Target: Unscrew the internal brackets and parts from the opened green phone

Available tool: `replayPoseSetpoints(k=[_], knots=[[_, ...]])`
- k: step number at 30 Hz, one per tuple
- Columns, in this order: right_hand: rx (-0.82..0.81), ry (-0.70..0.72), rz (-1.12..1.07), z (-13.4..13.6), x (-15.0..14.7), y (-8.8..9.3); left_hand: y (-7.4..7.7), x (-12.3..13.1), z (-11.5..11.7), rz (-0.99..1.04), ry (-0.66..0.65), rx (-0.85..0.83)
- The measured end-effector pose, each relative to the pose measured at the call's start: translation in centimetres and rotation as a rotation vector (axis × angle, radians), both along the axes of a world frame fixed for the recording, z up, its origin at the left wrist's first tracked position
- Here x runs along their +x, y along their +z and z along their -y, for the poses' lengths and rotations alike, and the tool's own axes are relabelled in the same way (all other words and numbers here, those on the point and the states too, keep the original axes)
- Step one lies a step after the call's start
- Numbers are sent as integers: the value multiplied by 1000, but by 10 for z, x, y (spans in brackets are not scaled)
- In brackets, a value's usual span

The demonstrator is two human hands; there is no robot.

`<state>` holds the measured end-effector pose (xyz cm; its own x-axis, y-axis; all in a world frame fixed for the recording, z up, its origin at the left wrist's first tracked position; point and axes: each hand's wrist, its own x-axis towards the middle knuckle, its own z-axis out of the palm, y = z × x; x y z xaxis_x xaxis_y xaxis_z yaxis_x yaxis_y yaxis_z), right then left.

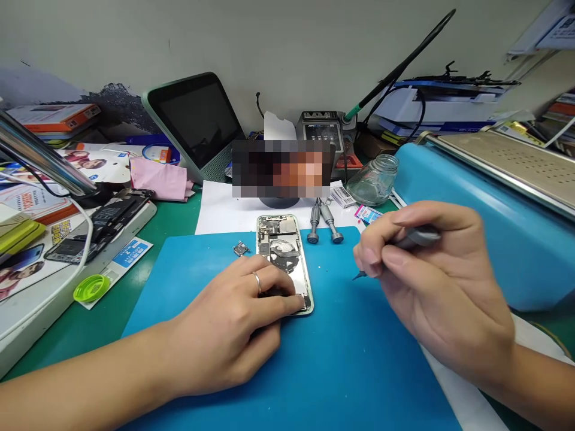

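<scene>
An opened phone [296,266] lies on the blue mat [341,353], its back off and its inner parts showing. My left hand [238,317], with a ring on one finger, is bent over the phone's lower left part. Its fingertips press on the inside near the bottom edge and hide that area. In my right hand [431,281], held above the mat to the right of the phone, is a slim grey tool [420,236] with a fine dark tip; the fingers cover most of it. A small metal part [241,248] sits just left of the phone.
Two grey screwdrivers [330,222] lie behind the phone. Further back stand a glass jar [372,179], a soldering station [321,129] and a tilted screen [195,117]. A blue machine [476,221] borders the right; a green lid [91,288] and phone parts [105,224] are left.
</scene>
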<state>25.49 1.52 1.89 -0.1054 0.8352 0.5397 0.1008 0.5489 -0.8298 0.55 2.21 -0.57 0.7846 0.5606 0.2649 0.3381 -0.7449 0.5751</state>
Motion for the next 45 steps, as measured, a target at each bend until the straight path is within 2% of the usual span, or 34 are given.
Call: replayPoseSetpoints(k=[3, 6, 9, 12, 15, 21, 31, 45], knots=[[-47, 34, 47, -3, -1, -8, -1, 0, 1, 5, 4, -5], [-18, -5, 140, -6, 6, -14, -1, 0, 1, 7, 2, -12], [121, -66, 386, -9, 20, -12, 0, 0, 0, 1, -2, -9], [261, -1, 668, -15, 37, -6, 1, 1, -1, -2, -11, -4], [227, 43, 794, -18, 47, 0, 1, 1, -1, 0, -10, -2], [246, -2, 599, -16, 39, -4, 3, 2, 1, 24, 9, -7], [306, 4, 615, -19, 34, -13, 2, 2, 1, 17, 9, 21], [267, -15, 584, -21, 37, -16, 3, 3, 0, 15, 30, 19]])
